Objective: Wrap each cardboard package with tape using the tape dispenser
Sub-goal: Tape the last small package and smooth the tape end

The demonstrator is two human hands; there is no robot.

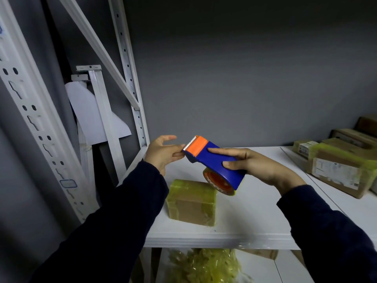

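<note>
The tape dispenser is being held in the air above the white shelf, tilted with its serrated blade pointing up and away. The right hand is gripping its blue body, fingers curled over the top and thumb on the side, so the tape roll is hanging free to turn. The left hand is pinching at the dispenser's front lip just under the blade, probably feeling for the loose tape end, which is too clear to make out.

Directly below, a cardboard package is sitting on the shelf, already banded in yellowish tape and within easy reach for another pass. More taped packages are lying well apart at the right, seemingly set aside.
</note>
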